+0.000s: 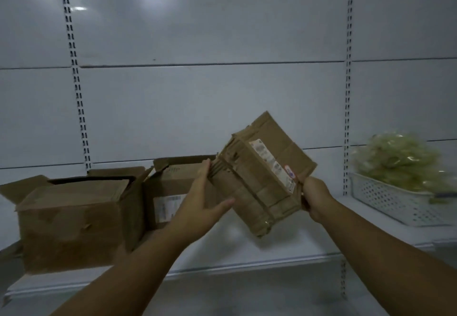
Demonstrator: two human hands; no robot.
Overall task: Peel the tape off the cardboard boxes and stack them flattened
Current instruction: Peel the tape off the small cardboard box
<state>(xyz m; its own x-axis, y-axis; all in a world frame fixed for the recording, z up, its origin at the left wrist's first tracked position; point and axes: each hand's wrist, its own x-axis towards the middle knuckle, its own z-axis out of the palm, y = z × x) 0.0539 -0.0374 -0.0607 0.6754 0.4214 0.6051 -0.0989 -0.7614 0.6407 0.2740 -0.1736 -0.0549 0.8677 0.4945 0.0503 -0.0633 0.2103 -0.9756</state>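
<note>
A small brown cardboard box point(262, 174) with a white label strip and tape along its seams is held tilted in the air above the white shelf point(284, 246). My left hand point(202, 202) grips its left side, fingers over the top edge and thumb underneath. My right hand point(314, 199) pinches its lower right edge. A large box point(71, 221) with open flaps stands at the left of the shelf. Behind it a medium box point(170, 192) with a white label also stands open.
A white perforated basket point(388, 199) heaped with crumpled clear tape or plastic sits on the shelf at the right. Slotted metal uprights point(79, 98) run up the white back panel. The shelf's front lip crosses below my forearms.
</note>
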